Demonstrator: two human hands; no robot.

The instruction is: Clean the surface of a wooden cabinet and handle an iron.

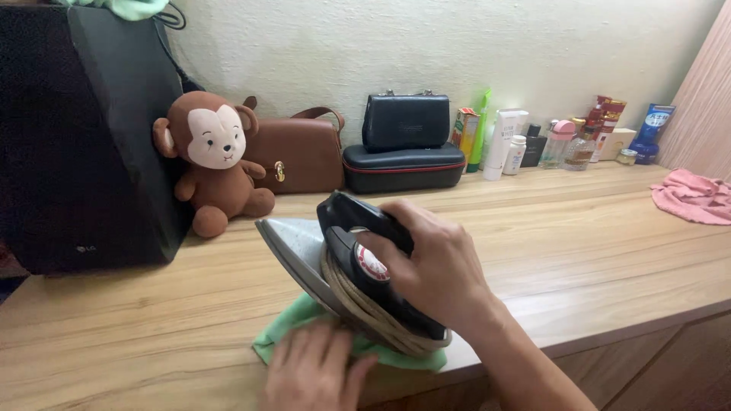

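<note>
My right hand grips the black handle of an old clothes iron and tilts it on its side, so its grey soleplate faces up and left. A beige cord is wound around the iron's body. Under it lies a small green cloth at the front edge of the wooden tabletop. My left hand lies flat on the cloth, just below the iron.
A brown monkey plush toy leans on a big black speaker at the left. Along the wall stand a brown handbag, a black bag on a black case and several bottles. A pink cloth lies far right.
</note>
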